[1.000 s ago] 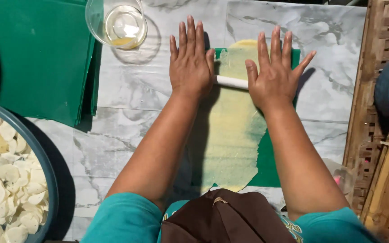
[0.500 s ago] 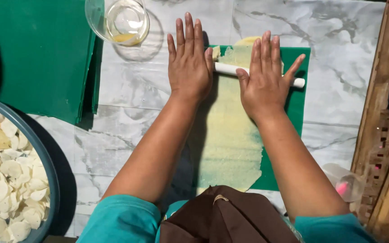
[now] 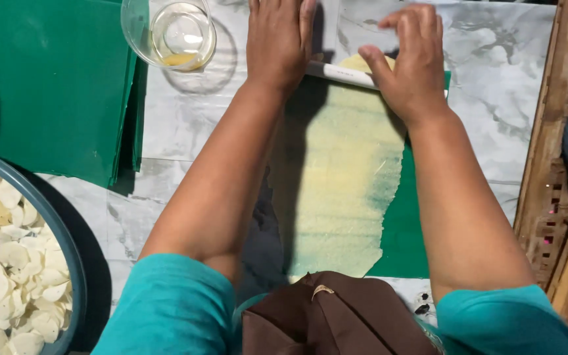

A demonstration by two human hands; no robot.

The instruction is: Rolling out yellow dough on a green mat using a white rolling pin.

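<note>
While both hands (image 3: 277, 39) press, rolling pin (image 3: 343, 74) beneath.

head camera looks steeply down, close over the marble table (image 3: 507, 125).

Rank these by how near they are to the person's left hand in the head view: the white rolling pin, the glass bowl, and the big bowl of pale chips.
1. White rolling pin: under the left hand, touching it.
2. Glass bowl: just to its left, at the top edge.
3. Bowl of pale chips: far off, at the lower left corner.
</note>
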